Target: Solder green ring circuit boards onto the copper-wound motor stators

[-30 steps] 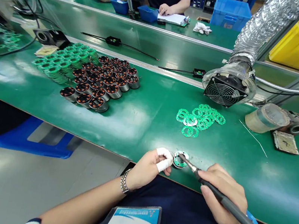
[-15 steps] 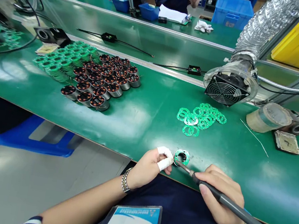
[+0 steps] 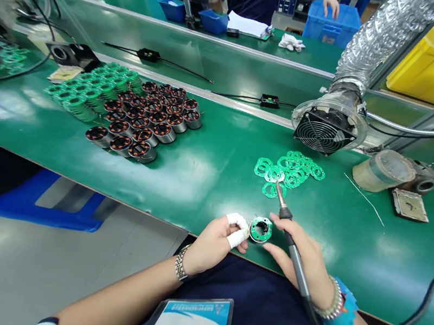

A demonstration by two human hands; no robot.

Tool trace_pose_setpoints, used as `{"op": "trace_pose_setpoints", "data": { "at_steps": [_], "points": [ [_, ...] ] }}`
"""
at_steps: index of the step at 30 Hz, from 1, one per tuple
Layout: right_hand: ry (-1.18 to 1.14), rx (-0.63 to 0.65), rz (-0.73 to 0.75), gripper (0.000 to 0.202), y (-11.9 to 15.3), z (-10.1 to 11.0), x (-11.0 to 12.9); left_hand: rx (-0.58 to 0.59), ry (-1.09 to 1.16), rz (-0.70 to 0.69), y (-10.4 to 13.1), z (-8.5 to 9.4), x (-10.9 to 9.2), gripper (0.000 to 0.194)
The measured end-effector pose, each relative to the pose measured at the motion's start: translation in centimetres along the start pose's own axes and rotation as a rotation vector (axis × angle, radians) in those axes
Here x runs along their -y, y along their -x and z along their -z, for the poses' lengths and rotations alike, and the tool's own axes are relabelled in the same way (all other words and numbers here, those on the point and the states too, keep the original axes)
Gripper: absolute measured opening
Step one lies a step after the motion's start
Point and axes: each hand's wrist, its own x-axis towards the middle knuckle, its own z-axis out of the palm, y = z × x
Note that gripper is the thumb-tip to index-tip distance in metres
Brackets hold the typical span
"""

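Note:
My left hand [image 3: 215, 243], with white wraps on its thumb and a finger, pinches the left side of a motor stator [image 3: 257, 240] near the table's front edge. A green ring-shaped circuit board [image 3: 253, 231] lies on top of the stator. In my right hand [image 3: 314, 263] is a soldering iron [image 3: 297, 262], its tip pointing up and away over the loose rings. The thumb and forefinger of that hand are spread on either side of the stator's right side; whether they touch it I cannot tell.
Loose green rings [image 3: 293, 169] lie beyond the stator. At left stand rows of copper-wound stators [image 3: 142, 151] and stacks of green rings [image 3: 80, 102]. A fan on a duct [image 3: 324, 133] hangs at the back, near a cup [image 3: 382, 172] and solder wire [image 3: 364, 198]. Co-workers sit across and at left.
My right hand has moved left to the stator. The soldering iron has swung from the ring board to point up and away. My left hand keeps its hold.

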Motion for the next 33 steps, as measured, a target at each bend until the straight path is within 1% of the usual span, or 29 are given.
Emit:
{"op": "trace_pose_setpoints", "data": {
  "at_steps": [2,5,11,14,16,20,21,23,25,26,27,29,30,31,33],
  "points": [
    [-0.002,0.013,-0.008,0.039,-0.1,-0.8,-0.4,0.004,0.012,0.005,0.0,0.0,0.1,0.021],
    [-0.008,0.004,-0.014,0.036,-0.1,-1.4,-0.7,0.011,0.022,-0.01,0.0,0.0,0.2,0.021],
    [-0.055,0.032,0.007,0.033,-0.5,-1.2,-1.0,0.013,0.016,-0.054,0.0,0.0,0.4,0.025],
    [-0.079,0.054,0.028,0.03,-0.8,-1.0,-1.4,0.038,-0.007,-0.045,0.1,0.3,0.4,0.021],
    [-0.095,0.065,0.038,0.029,-0.9,-0.9,-1.7,0.038,-0.098,-0.076,0.3,0.6,0.3,0.016],
    [-0.113,0.074,0.038,0.031,-0.8,-1.0,-2.0,-0.018,-0.497,-0.248,0.4,1.2,-0.2,0.007],
    [-0.117,0.073,0.04,0.031,-0.8,-1.0,-2.0,-0.004,-0.539,-0.257,0.4,1.3,-0.3,0.009],
    [-0.122,0.071,0.044,0.031,-0.9,-1.1,-2.0,0.059,-0.523,-0.22,0.3,1.3,-0.4,0.014],
    [-0.124,0.073,0.042,0.031,-0.9,-1.1,-1.9,0.089,-0.545,-0.214,0.4,1.3,-0.3,0.014],
    [-0.126,0.075,0.042,0.031,-0.9,-1.0,-1.9,0.071,-0.621,-0.256,0.5,1.3,-0.2,0.013],
    [-0.129,0.076,0.043,0.031,-0.9,-1.0,-1.8,0.032,-0.74,-0.327,0.6,1.3,0.0,0.015],
    [-0.133,0.074,0.044,0.03,-0.8,-1.0,-1.8,-0.056,-1.019,-0.503,0.8,1.4,0.2,0.02],
    [-0.132,0.071,0.044,0.03,-0.8,-1.1,-1.7,-0.082,-1.141,-0.585,0.9,1.4,0.3,0.02],
    [-0.131,0.068,0.044,0.03,-0.7,-1.1,-1.7,-0.094,-1.238,-0.659,1.0,1.5,0.3,0.019],
    [-0.133,0.06,0.045,0.031,-0.7,-1.1,-1.8,-0.09,-1.356,-0.78,1.0,1.7,0.2,0.02]
  ]
}}
